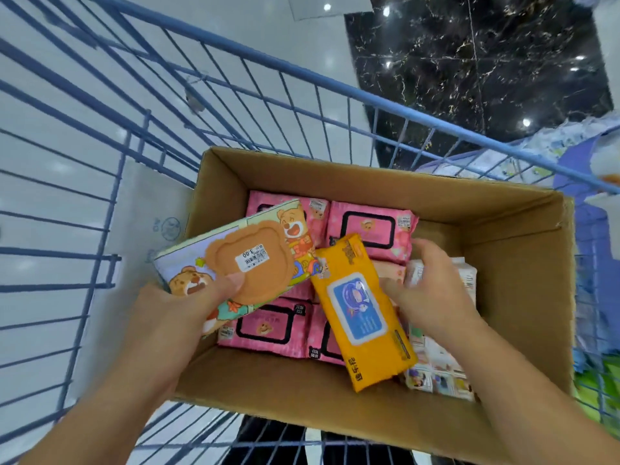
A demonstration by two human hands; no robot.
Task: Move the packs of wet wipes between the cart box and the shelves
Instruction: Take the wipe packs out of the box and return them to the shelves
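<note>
a view looking down into a blue wire cart (110,196) that fills the frame, with an open cardboard box (516,263) sitting in it at the centre. the bottom of the box is lined with flat pink packs of wet wipes (372,226), lying side by side. at the right side of the box lie pale white packs (439,367).

the left hand (174,317) comes in from the lower left and its grip is closed around a bear-print pack (235,260) with an orange bear-shaped lid and a white price sticker; the thumb presses on the lid, and the pack is held above the left part of the box.

the right hand (432,290) comes in from the lower right, in the middle right of the box. an orange pack (359,313) with a blue flap lies tilted just beside it; the fingers curl near its edge and near a white pack, but whether this grip has hold of either cannot be told.

glossy pale and black marble floor (469,62) shows through the cart wires at the top.
</note>
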